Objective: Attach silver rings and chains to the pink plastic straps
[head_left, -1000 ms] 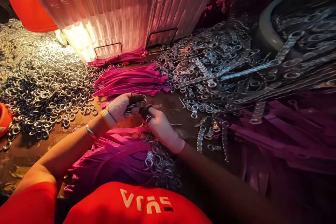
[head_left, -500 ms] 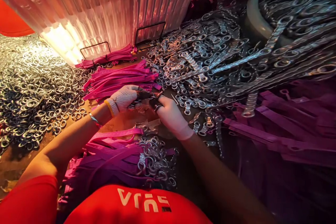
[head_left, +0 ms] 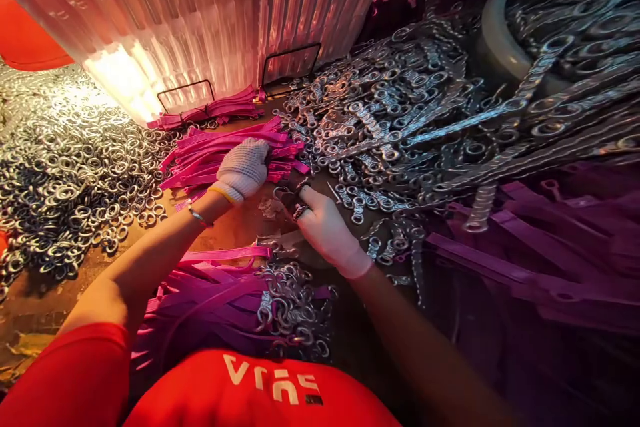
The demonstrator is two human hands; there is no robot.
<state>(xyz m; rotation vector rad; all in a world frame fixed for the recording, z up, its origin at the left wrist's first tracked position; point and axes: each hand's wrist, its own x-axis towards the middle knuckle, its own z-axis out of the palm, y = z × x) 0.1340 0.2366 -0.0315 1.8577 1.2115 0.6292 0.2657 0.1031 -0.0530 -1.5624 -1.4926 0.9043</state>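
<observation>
Left hand [head_left: 243, 169] lies on the pink straps [head_left: 200, 159], fingers hidden, can't tell their grip; right hand [head_left: 325, 227] pinches a metal ring [head_left: 283, 193].

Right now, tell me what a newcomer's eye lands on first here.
The glowing ribbed plastic bin at the top stands out first. Left of it spreads a heap of shiny metal rings. In the middle, the left hand rests on a bundle of pink straps.

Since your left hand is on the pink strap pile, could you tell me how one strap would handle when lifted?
Probably floppy: the pink straps lie flat and thin, and some near the lap curve. Likely light, being narrow. The left hand rests on them.
</observation>
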